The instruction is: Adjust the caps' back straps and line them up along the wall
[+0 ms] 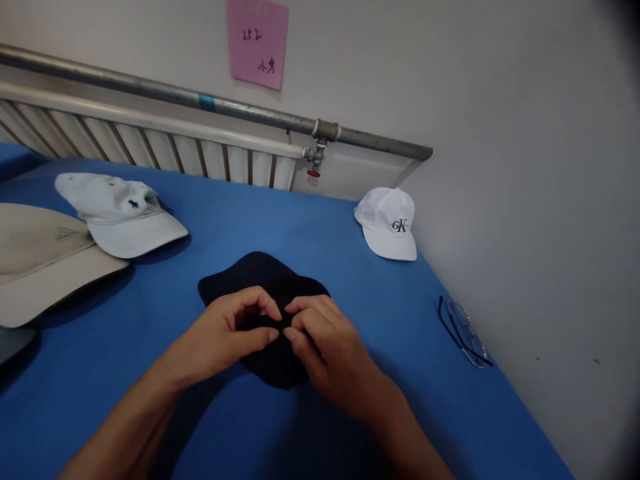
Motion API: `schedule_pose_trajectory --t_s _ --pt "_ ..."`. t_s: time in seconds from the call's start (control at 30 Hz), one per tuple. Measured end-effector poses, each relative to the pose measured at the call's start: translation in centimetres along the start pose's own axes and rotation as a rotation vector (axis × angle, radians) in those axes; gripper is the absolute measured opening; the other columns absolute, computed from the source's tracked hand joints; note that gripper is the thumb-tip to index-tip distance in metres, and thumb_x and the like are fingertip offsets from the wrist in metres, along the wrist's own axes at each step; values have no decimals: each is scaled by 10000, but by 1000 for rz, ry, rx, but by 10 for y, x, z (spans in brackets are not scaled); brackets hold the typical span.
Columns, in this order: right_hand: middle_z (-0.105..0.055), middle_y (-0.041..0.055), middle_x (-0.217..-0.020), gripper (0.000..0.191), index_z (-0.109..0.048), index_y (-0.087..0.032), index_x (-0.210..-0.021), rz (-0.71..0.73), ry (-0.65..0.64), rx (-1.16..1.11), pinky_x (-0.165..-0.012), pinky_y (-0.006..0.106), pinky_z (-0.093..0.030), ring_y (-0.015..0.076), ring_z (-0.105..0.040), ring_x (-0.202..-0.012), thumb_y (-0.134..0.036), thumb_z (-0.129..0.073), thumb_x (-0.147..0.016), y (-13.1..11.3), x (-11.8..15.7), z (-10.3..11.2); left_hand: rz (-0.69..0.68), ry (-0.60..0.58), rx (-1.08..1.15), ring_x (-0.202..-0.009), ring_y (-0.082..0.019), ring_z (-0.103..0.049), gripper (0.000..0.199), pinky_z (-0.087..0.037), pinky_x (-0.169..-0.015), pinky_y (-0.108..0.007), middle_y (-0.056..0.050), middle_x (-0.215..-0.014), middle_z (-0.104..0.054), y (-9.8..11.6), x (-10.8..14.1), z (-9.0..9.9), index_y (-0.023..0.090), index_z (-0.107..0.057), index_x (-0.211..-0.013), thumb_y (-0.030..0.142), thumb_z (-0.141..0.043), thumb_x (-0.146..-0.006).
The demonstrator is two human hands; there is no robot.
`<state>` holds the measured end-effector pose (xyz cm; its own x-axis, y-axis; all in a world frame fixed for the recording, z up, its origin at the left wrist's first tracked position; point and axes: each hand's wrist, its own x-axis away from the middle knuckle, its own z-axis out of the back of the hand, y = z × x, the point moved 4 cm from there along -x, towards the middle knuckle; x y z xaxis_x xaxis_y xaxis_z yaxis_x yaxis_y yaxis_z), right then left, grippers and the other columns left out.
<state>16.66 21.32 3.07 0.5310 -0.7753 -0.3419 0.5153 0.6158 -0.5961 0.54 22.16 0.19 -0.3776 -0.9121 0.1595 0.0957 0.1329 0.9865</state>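
Lying left on blue table [390, 300]: beige cap [40, 240], then pale cap [125, 207], both untouched. Left hand [225, 330], fingertips narrow, pinches dark cap [280, 290] mid-table; right hand [333, 340] likewise. Looks midway: handling unfinished, finer detail too dark to tell. White cap [386, 217] near far right corner, glasses [463, 333] by right edge, both untouched.

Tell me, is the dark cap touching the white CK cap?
Apart: the head view shows blue surface between the dark cap and white CK cap.
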Motion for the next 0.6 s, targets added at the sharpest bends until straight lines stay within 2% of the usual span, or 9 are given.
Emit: schedule_pose_trajectory --t_s 0.17,0.4,0.5,0.6 --pt "-646 83 -976 134 -543 -197 -779 32 -17 -17 -868 392 -476 211 -593 -974 -165 -521 -906 7 -1 -3 -3 26 58 -652 -97 -453 94 -354 -566 -220 36 -739 -543 -2 -2 3 199 -582 -818 211 -667 -777" --pt "-645 97 -985 123 -574 -177 -785 99 127 -38 -845 354 -501 192 -614 -938 -197 -552 -904 12 1 -14 25 63 147 -615 -91 -431 134 -308 -539 -220 40 -686 -518 -8 -7 8 184 -588 -769 215 -711 -722" --pt "-644 96 -1055 51 -596 -187 -841 104 104 -109 -884 370 -501 202 -620 -990 -228 -606 -870 13 3 -13 51 92 177 -588 -84 -416 152 -293 -527 -215 48 -642 -500 -9 -8 10 179 -585 -756 216 -721 -700" --pt "-635 88 -1106 75 -611 -201 -896 91 79 -171 -903 383 -500 206 -623 -1016 -181 -621 -824 15 5 -9 63 107 217 -575 -76 -405 186 -293 -525 -204 54 -619 -495 -9 -8 11 175 -573 -733 232 -739 -672"
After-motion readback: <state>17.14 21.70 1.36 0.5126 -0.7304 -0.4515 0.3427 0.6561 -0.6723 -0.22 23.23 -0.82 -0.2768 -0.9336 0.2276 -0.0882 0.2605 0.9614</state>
